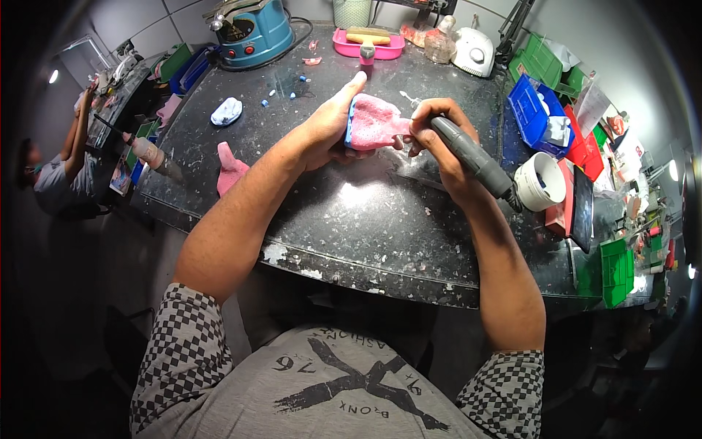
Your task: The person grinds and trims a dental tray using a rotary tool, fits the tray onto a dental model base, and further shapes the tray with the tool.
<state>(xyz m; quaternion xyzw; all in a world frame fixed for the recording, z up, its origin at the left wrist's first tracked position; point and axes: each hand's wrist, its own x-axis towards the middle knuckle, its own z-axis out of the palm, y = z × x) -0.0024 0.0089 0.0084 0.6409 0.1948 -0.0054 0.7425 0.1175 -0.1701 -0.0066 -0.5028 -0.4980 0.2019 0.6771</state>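
My left hand (325, 128) is closed around a pink dental impression tray (373, 121) with a rough, pitted face and a blue rim on its left side. Its stubby handle points right, toward my right hand (441, 151). That hand grips a dark grey rotary handpiece (472, 154) whose cord end points down and right. The right fingertips meet the tray's handle; what the handpiece's tip touches is hard to make out. A second pink tray (231, 170) lies on the bench, partly behind my left forearm.
On the dark, chipped bench (351, 241) sit a blue machine (256, 33), a pink tub (391, 50) with a brush-like tool, a pale lump (227, 111) and small blue bits. To the right stand a white bucket (540, 181) and a blue bin (532, 117). Another person (62, 172) works far left.
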